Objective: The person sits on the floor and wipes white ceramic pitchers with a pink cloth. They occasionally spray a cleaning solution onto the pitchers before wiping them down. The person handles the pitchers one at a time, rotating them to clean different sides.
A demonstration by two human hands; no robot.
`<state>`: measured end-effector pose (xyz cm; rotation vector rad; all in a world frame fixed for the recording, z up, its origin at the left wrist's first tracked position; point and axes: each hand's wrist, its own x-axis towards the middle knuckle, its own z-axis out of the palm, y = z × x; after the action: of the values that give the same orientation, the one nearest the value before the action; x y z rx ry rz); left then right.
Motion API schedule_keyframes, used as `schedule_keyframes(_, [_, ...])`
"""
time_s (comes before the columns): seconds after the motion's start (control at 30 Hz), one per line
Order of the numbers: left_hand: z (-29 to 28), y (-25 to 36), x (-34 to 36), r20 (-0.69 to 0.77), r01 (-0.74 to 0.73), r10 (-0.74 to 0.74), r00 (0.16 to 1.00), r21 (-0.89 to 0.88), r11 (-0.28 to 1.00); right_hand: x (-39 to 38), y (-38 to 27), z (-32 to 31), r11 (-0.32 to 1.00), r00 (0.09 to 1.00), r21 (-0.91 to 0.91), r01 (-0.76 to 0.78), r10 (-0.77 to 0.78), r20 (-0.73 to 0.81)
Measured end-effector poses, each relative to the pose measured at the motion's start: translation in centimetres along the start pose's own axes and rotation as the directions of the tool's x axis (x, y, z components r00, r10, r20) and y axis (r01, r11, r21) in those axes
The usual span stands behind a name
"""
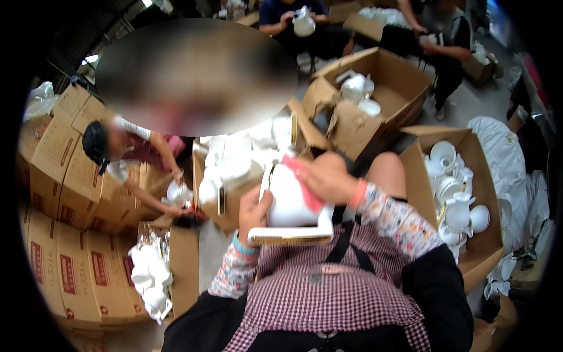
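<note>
A white ceramic pot (285, 199) with a gold-trimmed, squared handle is held over my lap, the handle toward me. My left hand (253, 212) grips its left side, thumb on the wall and the other fingers partly hidden. Against the right side of the pot lies a pink cloth (311, 196), pressed there by my right hand (329, 180), which is closed over it. Just beyond the pot stands a cardboard box (231, 208) filled with white ceramic pieces (234, 161), some gold-edged.
An open carton (484, 234) of white pots stands to my right; a larger carton (404, 88) sits ahead. Stacked cartons (76, 258) line the left, beside more white pieces (151, 276). One person (132, 144) reaches in from the left; others work at the back. A blurred patch hides the upper left.
</note>
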<state>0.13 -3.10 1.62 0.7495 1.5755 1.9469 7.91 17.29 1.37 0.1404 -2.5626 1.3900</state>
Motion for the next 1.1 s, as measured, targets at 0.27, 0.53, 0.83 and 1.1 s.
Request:
schedule_keyframes(0.27, [-1.3, -0.2, 1.6, -0.097, -0.097, 0.091, 0.991, -0.049, 0.994, -2.3, -3.1, -0.4, 0.927, 0.913, -0.012, 0.376, -0.368, 0.179])
schedule_keyframes(0.53, [-0.5, 1.8, 1.4, -0.018, -0.219, 0.242, 0.97, 0.361, 0.907, -1.0, -3.1, 0.5, 0.924, 0.927, 0.097, 0.37, -0.36, -0.108])
schedule_keyframes(0.83, [2.5, 1.9, -1.0, 0.168, -0.46, 0.474, 0.864, 0.646, 0.609, 1.2, 3.0, -0.7, 0.979, 0.985, 0.137, 0.148, -0.133, -0.111])
schedule_keyframes(1.1, [1.8, 0.6, -1.1, 0.132, -0.429, 0.451, 0.883, 0.619, 0.658, 0.3, 5.1, 1.5, 0.78, 0.985, 0.603, 0.168, -0.104, -0.14])
